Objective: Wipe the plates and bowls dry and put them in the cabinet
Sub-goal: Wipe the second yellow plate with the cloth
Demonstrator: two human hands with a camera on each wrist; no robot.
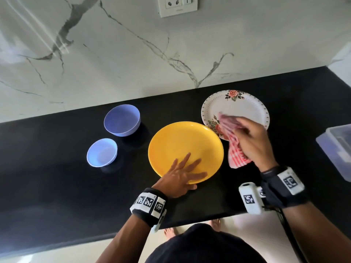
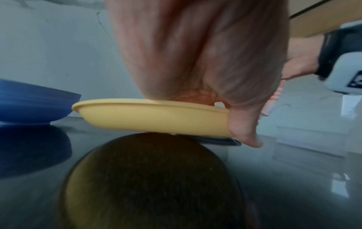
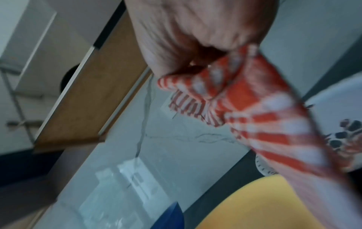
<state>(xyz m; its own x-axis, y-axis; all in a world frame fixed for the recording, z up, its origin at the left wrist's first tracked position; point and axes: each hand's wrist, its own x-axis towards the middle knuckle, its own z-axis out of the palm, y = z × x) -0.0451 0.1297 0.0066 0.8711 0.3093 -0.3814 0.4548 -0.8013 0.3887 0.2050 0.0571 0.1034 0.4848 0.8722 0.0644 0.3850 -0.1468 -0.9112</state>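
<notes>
A yellow plate (image 1: 185, 147) lies on the black counter (image 1: 57, 177). My left hand (image 1: 182, 174) rests flat on its near part with straight, spread fingers, the thumb (image 2: 245, 133) hanging down over the rim of the yellow plate (image 2: 152, 119). Behind it to the right lies a white flowered plate (image 1: 239, 109). My right hand (image 1: 250, 141) holds a bunched red-and-white checked cloth (image 1: 235, 154) over that plate's near edge; the cloth (image 3: 254, 111) hangs from the curled fingers. A large blue bowl (image 1: 122, 120) and a small blue bowl (image 1: 102, 152) stand to the left.
A clear plastic box (image 1: 338, 150) sits at the counter's right end. The marble wall (image 1: 133, 59) with a socket (image 1: 177, 5) rises behind the counter. The counter's front edge runs just in front of my body.
</notes>
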